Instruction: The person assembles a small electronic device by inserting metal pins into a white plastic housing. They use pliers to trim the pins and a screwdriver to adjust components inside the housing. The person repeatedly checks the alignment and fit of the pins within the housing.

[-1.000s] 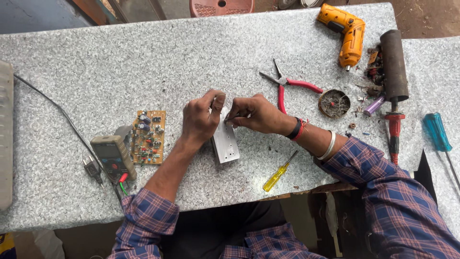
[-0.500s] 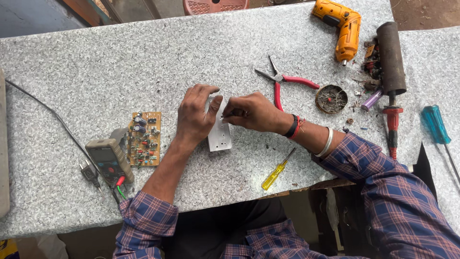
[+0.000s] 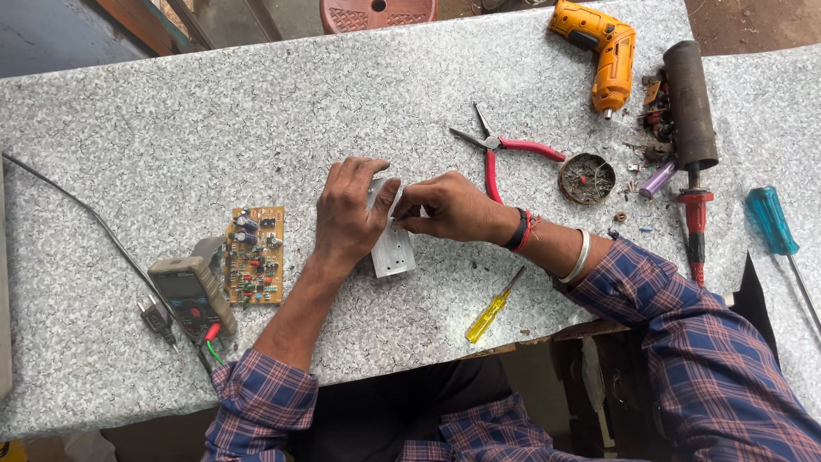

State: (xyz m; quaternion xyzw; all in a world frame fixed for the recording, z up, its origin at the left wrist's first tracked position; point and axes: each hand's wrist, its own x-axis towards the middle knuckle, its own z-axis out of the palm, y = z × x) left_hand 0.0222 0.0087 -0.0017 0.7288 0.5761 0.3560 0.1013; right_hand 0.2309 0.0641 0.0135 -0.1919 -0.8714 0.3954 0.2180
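**Both hands on the white plate**

Speckled grey stone worktop (image 3: 256,111) fills nearly everything under me, and at its middle lies a small white metal plate (image 3: 395,252), flat on the stone. I hold it with both hands. My left hand (image 3: 349,210) curls over the plate's upper left part, fingers bent and pressed down on it, thumb at its edge. My right hand (image 3: 449,208) meets it from the other side, fingertips pinched together on the plate's top corner, touching my left thumb. Whether anything small sits between those fingertips I cannot tell.

Just below my right wrist lies a yellow-handled screwdriver (image 3: 490,312), tilted, near the table's front edge. Just beyond my right hand rest red-handled pliers (image 3: 505,150), jaws apart. Farther to the right of that hand sit a round tin of scraps (image 3: 587,178), a soldering iron with a red grip (image 3: 694,214) under a dark cylinder (image 3: 689,103), and an orange cordless drill (image 3: 603,47) at the far edge. A teal-handled screwdriver (image 3: 774,222) lies well apart, far right.

To the left of my left hand lies a tan circuit board (image 3: 254,254), parts facing up, and touching its left side a grey multimeter (image 3: 190,295) with red and green leads.
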